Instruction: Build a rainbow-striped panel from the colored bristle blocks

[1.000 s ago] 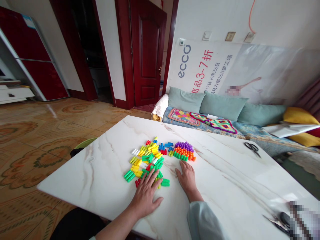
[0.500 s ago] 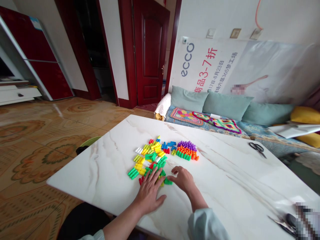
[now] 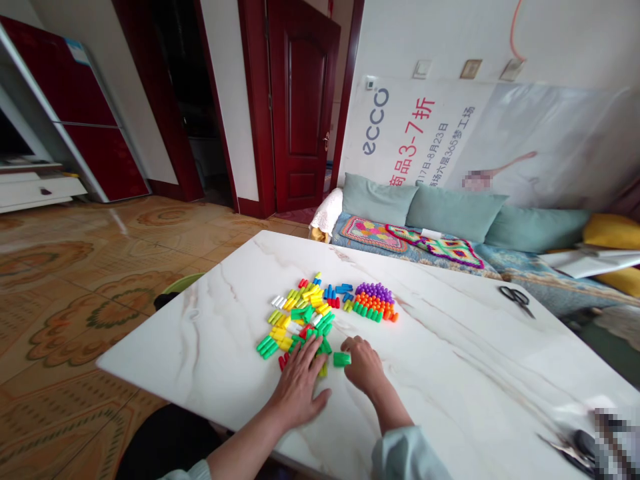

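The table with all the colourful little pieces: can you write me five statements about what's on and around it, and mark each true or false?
1. The purple pieces lie farther from the person than the orange pieces. True.
2. The left hand is over the purple group. False: the left hand has its fingers over the near edge of the mixed pile.
3. A green block is right by the fingers of the right hand. True.
4. The scissors near the far edge lie on the table's left side. False: those scissors lie on the right of the table.
5. The fridge is red. True.
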`<action>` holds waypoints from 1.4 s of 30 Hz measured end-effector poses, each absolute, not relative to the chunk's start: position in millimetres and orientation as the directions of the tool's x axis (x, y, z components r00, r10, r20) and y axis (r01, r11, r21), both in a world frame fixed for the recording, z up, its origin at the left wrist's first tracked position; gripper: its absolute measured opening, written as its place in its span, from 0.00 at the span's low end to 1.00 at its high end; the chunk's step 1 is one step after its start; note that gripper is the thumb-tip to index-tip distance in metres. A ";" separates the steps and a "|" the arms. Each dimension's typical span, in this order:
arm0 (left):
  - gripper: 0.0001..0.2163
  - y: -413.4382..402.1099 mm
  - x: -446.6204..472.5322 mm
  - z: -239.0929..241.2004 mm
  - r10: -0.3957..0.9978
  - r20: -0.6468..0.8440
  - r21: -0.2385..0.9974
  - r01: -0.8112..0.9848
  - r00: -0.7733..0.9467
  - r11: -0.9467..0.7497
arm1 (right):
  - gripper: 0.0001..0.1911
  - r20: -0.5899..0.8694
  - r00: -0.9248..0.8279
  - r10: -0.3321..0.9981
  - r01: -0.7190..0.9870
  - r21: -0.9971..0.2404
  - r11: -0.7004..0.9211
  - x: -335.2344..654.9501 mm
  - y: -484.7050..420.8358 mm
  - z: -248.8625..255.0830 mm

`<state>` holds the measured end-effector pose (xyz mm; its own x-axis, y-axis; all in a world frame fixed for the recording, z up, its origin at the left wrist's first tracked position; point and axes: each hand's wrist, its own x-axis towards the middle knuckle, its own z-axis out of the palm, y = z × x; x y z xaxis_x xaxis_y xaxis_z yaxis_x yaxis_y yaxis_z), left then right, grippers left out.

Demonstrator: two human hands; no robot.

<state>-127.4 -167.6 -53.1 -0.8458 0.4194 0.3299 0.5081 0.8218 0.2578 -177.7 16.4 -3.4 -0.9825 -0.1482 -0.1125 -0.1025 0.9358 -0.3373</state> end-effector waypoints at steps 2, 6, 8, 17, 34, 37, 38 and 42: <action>0.22 -167.1 -126.2 -52.3 0.400 0.345 0.281 0.500 -0.849 0.819 | 0.23 -0.056 -0.988 -0.142 -0.110 -0.384 0.917 -180.8 12.2 -1.3; 0.18 -165.6 -123.5 -50.3 0.358 0.354 0.336 0.475 -0.864 0.813 | 0.17 0.037 -0.991 -0.132 -0.131 -0.545 0.828 -190.6 -6.7 -1.6; 0.17 -164.8 -122.0 -48.4 0.344 0.354 0.361 0.466 -0.870 0.808 | 0.15 0.050 -0.989 -0.138 -0.142 -0.574 0.806 -195.7 -17.5 -3.4; 0.15 -162.2 -119.6 -42.4 0.290 0.353 0.419 0.427 -0.890 0.801 | 0.13 -0.072 -0.989 -0.132 -0.064 -0.592 0.803 -207.4 -33.1 -12.4; 0.18 -162.4 -123.0 -47.6 0.356 0.374 0.322 0.480 -0.856 0.816 | 0.18 0.120 -0.970 0.210 0.088 -0.633 0.769 -213.9 81.3 -4.8; 0.17 -162.1 -122.9 -45.6 0.351 0.371 0.328 0.476 -0.859 0.816 | 0.20 0.059 -0.966 0.252 0.222 -0.314 0.923 -214.9 111.8 3.9; 0.16 -162.1 -122.8 -44.9 0.349 0.372 0.327 0.473 -0.860 0.818 | 0.19 0.060 -0.966 0.252 0.230 -0.248 0.941 -215.5 117.4 4.2; 0.17 -162.3 -122.8 -44.2 0.357 0.362 0.304 0.471 -0.861 0.828 | 0.15 0.126 -0.978 0.165 0.145 -0.155 0.977 -216.9 124.4 -4.4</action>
